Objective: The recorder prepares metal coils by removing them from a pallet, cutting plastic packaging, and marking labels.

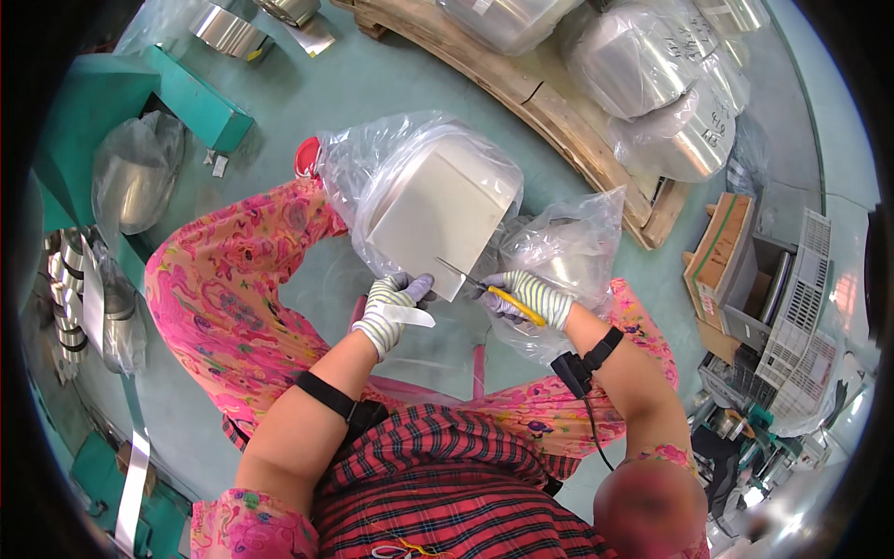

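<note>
In front of me stands a roll of silvery metal strip in a clear plastic bag [372, 168]. Its flat, pale grey sheet [438, 214] reaches toward my hands. My left hand [391, 312], in a striped glove, is closed at the sheet's near corner. A short white strip [410, 317] lies across that hand; whether it is tape or paper cannot be told. In my right hand [531, 296], also gloved, are yellow-handled scissors [515, 306], their thin dark tip over the sheet's near edge. Beside this hand sits a smaller bagged metal roll [563, 261].
A wooden pallet [559, 121] holding several bagged metal rolls [638, 65] stands at the far right. Boxes [722, 242] and a grey plastic crate [796, 298] are on the right. Left are a green metal block [197, 98] and a bagged roll [135, 186].
</note>
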`<state>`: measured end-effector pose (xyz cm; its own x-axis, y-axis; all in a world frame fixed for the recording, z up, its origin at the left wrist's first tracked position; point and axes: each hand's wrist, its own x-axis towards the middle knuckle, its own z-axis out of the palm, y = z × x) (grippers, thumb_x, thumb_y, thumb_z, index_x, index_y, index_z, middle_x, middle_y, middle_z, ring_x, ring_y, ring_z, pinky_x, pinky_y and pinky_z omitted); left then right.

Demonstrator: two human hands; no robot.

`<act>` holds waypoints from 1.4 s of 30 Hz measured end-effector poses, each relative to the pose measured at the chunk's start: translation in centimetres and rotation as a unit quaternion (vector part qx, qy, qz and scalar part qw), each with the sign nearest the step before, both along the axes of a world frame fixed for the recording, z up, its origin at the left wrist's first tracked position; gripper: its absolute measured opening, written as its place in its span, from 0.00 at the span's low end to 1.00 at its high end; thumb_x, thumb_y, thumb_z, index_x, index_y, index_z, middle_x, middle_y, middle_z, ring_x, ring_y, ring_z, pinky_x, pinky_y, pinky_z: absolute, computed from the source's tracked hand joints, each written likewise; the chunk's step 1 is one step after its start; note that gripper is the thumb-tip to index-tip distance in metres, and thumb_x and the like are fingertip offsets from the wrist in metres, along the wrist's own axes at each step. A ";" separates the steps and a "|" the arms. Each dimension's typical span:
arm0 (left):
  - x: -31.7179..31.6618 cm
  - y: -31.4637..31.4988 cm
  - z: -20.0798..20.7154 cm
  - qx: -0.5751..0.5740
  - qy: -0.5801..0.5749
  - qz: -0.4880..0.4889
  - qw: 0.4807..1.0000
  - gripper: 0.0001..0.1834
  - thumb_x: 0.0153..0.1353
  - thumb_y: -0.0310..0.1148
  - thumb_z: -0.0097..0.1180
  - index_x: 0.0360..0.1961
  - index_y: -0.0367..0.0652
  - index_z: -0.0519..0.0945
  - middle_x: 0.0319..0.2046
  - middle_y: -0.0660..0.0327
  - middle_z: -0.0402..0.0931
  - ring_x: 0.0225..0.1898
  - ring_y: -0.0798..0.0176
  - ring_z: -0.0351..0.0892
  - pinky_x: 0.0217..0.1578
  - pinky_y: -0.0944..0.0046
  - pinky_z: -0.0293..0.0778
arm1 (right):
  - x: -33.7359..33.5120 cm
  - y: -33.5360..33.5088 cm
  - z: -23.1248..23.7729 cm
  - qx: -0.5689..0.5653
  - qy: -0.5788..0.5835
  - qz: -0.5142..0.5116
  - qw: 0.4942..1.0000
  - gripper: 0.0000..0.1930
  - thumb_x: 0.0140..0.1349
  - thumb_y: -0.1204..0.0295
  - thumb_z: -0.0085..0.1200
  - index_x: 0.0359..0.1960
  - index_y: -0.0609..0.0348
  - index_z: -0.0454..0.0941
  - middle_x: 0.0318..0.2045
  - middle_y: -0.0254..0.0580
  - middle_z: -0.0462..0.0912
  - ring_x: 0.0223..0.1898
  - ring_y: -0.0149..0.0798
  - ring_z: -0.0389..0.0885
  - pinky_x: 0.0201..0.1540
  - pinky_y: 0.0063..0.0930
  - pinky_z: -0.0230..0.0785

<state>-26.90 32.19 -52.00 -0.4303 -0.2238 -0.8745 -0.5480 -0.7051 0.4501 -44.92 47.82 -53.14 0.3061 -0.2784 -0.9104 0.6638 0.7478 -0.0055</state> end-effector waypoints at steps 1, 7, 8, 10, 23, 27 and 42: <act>0.1 0.0 -0.1 0.000 -0.001 0.001 1.000 0.10 0.54 0.35 0.59 0.30 0.38 0.78 0.22 0.61 0.77 0.19 0.71 0.70 0.19 0.70 0.67 | -0.1 0.0 0.0 -0.005 -0.009 -0.013 1.000 0.15 0.59 0.59 0.43 0.28 0.56 0.76 0.19 0.32 0.79 0.10 0.23 0.69 0.08 0.16 0.58; 0.5 0.2 -1.1 0.030 0.012 0.037 0.999 0.08 0.54 0.34 0.60 0.30 0.40 0.78 0.22 0.62 0.77 0.19 0.70 0.71 0.20 0.70 0.68 | -0.3 -1.1 2.3 -0.008 0.062 0.043 0.997 0.15 0.59 0.60 0.45 0.28 0.60 0.76 0.16 0.32 0.76 0.08 0.25 0.67 0.08 0.16 0.56; 0.6 0.2 -1.2 0.036 0.012 0.043 0.998 0.08 0.53 0.33 0.60 0.30 0.40 0.78 0.22 0.62 0.77 0.19 0.70 0.71 0.20 0.70 0.68 | -0.1 -0.8 1.7 -0.009 0.061 0.045 0.997 0.15 0.59 0.60 0.45 0.28 0.60 0.76 0.16 0.32 0.76 0.08 0.25 0.67 0.08 0.16 0.56; 0.5 0.3 -1.4 0.043 0.014 0.049 0.998 0.07 0.53 0.32 0.60 0.30 0.41 0.78 0.22 0.63 0.76 0.19 0.70 0.71 0.20 0.71 0.68 | 0.5 -0.6 1.1 -0.021 0.087 0.001 0.996 0.15 0.59 0.60 0.47 0.28 0.60 0.76 0.14 0.33 0.74 0.08 0.26 0.67 0.08 0.17 0.56; 0.6 0.5 -1.5 0.104 0.038 0.103 0.989 0.09 0.52 0.32 0.61 0.31 0.40 0.77 0.21 0.63 0.76 0.17 0.71 0.70 0.18 0.73 0.67 | 0.0 -1.4 4.7 -0.172 0.244 0.138 0.944 0.12 0.57 0.74 0.51 0.43 0.58 0.70 0.21 0.37 0.76 0.17 0.25 0.73 0.14 0.18 0.61; 0.3 0.5 -1.0 0.133 0.055 0.128 0.981 0.09 0.53 0.32 0.60 0.32 0.40 0.76 0.21 0.64 0.75 0.18 0.72 0.70 0.18 0.74 0.67 | -0.9 -2.1 6.3 -0.209 0.254 0.189 0.925 0.30 0.53 0.77 0.55 0.57 0.49 0.57 0.23 0.36 0.74 0.18 0.24 0.71 0.16 0.16 0.58; -0.2 -0.5 0.9 0.152 0.053 0.105 0.981 0.10 0.52 0.34 0.61 0.32 0.41 0.76 0.21 0.65 0.74 0.19 0.71 0.71 0.17 0.73 0.67 | -1.4 -5.1 4.6 -0.204 0.142 0.203 0.947 0.33 0.51 0.47 0.55 0.54 0.55 0.66 0.21 0.31 0.74 0.15 0.20 0.66 0.14 0.12 0.56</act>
